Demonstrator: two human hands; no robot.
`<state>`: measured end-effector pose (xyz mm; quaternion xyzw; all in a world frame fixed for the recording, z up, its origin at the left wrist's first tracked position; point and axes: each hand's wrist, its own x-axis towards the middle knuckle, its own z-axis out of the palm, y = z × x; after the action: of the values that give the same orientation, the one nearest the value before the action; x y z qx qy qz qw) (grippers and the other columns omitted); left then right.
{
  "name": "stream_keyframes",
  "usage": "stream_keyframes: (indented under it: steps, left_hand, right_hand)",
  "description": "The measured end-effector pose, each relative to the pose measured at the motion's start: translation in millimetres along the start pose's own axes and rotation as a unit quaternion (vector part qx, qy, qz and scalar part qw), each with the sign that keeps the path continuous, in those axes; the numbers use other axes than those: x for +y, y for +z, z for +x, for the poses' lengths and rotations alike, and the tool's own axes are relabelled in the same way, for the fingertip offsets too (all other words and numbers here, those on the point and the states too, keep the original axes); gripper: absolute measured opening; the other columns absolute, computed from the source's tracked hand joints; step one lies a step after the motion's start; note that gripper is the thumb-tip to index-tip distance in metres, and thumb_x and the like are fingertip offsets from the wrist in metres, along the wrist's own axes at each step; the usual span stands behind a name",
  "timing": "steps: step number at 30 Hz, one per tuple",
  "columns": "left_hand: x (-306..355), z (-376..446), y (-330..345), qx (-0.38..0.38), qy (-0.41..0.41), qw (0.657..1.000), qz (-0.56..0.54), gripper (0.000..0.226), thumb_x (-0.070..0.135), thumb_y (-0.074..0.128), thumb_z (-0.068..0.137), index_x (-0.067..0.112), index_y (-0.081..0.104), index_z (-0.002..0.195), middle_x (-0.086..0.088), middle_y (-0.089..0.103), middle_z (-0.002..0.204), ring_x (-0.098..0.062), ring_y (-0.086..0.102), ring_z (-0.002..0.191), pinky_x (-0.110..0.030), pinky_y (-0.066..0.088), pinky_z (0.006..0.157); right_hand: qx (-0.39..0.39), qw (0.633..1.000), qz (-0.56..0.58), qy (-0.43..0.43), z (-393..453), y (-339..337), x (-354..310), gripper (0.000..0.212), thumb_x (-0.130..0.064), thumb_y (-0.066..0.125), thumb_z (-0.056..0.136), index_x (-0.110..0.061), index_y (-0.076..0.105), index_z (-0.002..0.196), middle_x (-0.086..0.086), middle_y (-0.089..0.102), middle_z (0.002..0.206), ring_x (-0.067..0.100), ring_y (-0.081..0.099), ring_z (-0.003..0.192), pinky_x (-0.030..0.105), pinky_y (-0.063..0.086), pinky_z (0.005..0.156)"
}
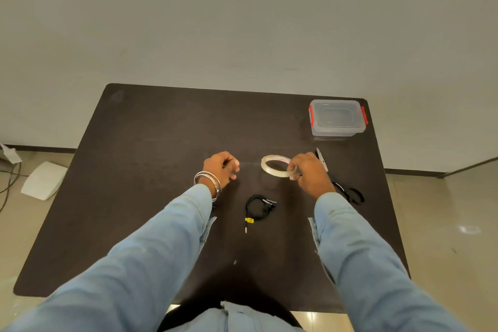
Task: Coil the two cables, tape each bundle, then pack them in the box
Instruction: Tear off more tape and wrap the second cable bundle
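The right hand (pixel 307 172) holds the tape roll (pixel 277 168); the left hand (pixel 222 168) pinches the tape end; a coiled cable (pixel 258 207) lies near the table's (pixel 151 143) middle.

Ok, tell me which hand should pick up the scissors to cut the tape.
Right. The right hand grips the tape roll beside the scissors, but must first put it down. The left hand pinches the tape end, farther off.

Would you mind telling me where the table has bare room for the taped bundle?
The table's left half beyond the left hand is bare. Crowded: right side, with tape roll, scissors, box and coiled cable.
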<state>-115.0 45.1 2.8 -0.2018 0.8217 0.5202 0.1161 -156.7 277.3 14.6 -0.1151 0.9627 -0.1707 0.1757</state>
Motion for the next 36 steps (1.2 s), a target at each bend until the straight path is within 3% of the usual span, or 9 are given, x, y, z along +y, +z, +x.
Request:
stream_keyframes:
  steps: [4,9,12,14,17,19,21,28,36]
  left_hand:
    - [-6.8,9.7,16.3,0.037,-0.004,0.999,0.007,0.012,0.013,0.054,0.092,0.012,0.061,0.082,-0.007,0.066,0.077,-0.016,0.060,0.059,-0.016,0.044,0.052]
    - [-21.4,18.4,31.4,0.031,-0.015,0.997,0.075,0.010,0.016,0.056,0.090,0.019,0.062,0.082,-0.003,0.065,0.081,-0.017,0.061,0.059,-0.029,0.054,0.067]
    - [-29.8,19.3,37.1,0.039,-0.044,0.996,0.066,0.012,0.019,0.057,0.090,0.023,0.061,0.079,-0.002,0.064,0.080,-0.017,0.062,0.059,-0.032,0.055,0.065]
    - [-33.5,19.2,40.9,0.034,-0.049,0.996,0.067,0.012,0.019,0.057,0.090,0.023,0.061,0.080,0.000,0.063,0.079,-0.016,0.063,0.061,-0.031,0.055,0.067]
    - [-35.3,19.6,44.9,0.036,-0.045,0.997,0.058,0.010,0.019,0.057,0.091,0.021,0.062,0.082,0.000,0.064,0.080,-0.016,0.063,0.062,-0.030,0.054,0.068]
    - [-35.6,20.1,47.2,0.038,-0.040,0.997,0.047,0.010,0.018,0.056,0.091,0.019,0.064,0.085,-0.002,0.064,0.081,-0.016,0.062,0.062,-0.029,0.054,0.067]
    - [-35.6,20.4,49.7,0.036,-0.035,0.998,0.047,0.011,0.018,0.055,0.092,0.017,0.065,0.088,-0.004,0.066,0.082,-0.017,0.061,0.061,-0.029,0.054,0.066]
    - [-34.5,18.3,52.6,0.027,-0.021,0.998,0.044,0.014,0.018,0.054,0.093,0.015,0.066,0.088,-0.005,0.066,0.079,-0.016,0.059,0.057,-0.032,0.056,0.067]
    - [-27.5,17.7,44.1,0.027,-0.008,0.997,0.077,0.014,0.021,0.053,0.094,0.013,0.065,0.093,-0.005,0.067,0.082,-0.017,0.060,0.062,-0.032,0.054,0.073]
  right_hand:
    - [0.020,0.997,-0.047,-0.053,12.6,16.7,15.0,0.025,0.002,0.064,0.084,-0.003,0.066,0.108,0.014,0.059,0.119,0.029,0.048,0.113,0.030,0.040,0.097]
    - [-0.003,0.984,-0.144,-0.105,20.2,46.1,22.8,0.032,0.008,0.053,0.086,0.001,0.057,0.117,0.017,0.048,0.131,0.033,0.036,0.126,0.036,0.041,0.099]
    - [0.010,0.993,-0.037,-0.113,17.1,45.6,28.2,0.048,0.019,0.050,0.078,-0.003,0.061,0.120,0.015,0.051,0.132,0.033,0.040,0.124,0.035,0.037,0.103]
    - [0.090,0.992,0.060,-0.069,3.9,44.0,35.9,0.047,0.021,0.051,0.075,-0.004,0.067,0.111,0.016,0.057,0.125,0.034,0.046,0.117,0.036,0.039,0.101]
    - [0.215,0.963,0.092,0.135,-21.9,40.5,54.1,0.020,-0.002,0.057,0.087,-0.003,0.065,0.105,0.018,0.056,0.118,0.036,0.048,0.110,0.042,0.043,0.093]
    - [0.189,0.934,0.054,0.297,-34.3,38.3,67.6,0.031,-0.020,0.059,0.092,-0.002,0.057,0.116,0.021,0.050,0.125,0.037,0.045,0.115,0.047,0.042,0.095]
    - [0.129,0.920,0.019,0.369,-45.9,38.6,78.2,0.045,-0.030,0.056,0.094,0.001,0.049,0.125,0.022,0.043,0.133,0.040,0.040,0.122,0.050,0.039,0.099]
    - [0.077,0.940,0.026,0.331,-60.8,42.5,85.3,0.042,-0.016,0.067,0.087,0.006,0.054,0.121,0.021,0.038,0.139,0.038,0.040,0.125,0.045,0.038,0.104]
    - [0.002,0.919,-0.021,0.395,-54.3,32.1,69.5,0.039,-0.031,0.069,0.084,-0.008,0.060,0.114,0.018,0.051,0.129,0.036,0.042,0.126,0.054,0.027,0.108]
